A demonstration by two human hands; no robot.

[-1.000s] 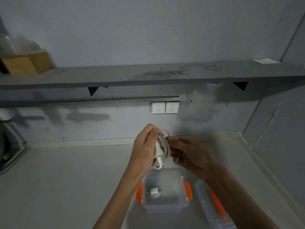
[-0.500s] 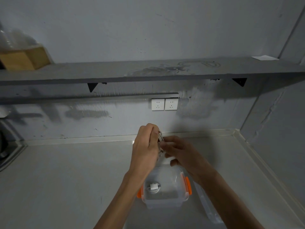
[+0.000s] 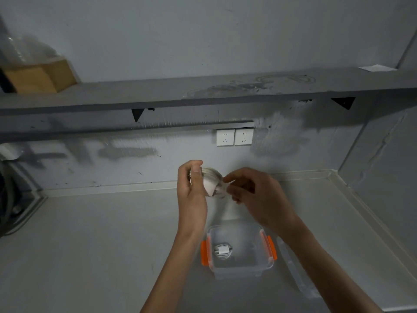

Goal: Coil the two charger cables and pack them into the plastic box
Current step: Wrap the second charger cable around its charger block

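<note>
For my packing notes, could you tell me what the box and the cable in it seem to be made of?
Box: clear, slightly frosted plastic, since the counter shows through its walls; orange latches look like opaque plastic. Coiled cable inside: white, smooth jacket, probably rubbery plastic; too small to confirm.

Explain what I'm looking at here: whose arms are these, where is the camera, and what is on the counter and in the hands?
No machine here: a person wears a wide-angle camera on the head, looking down at their own bare arms. The left hand grips a coiled white charger cable, while the right hand fingers pinch its loose end. Below on the grey counter stands an open clear plastic box with orange latches, holding another coiled cable. Its lid lies to the right.
</note>
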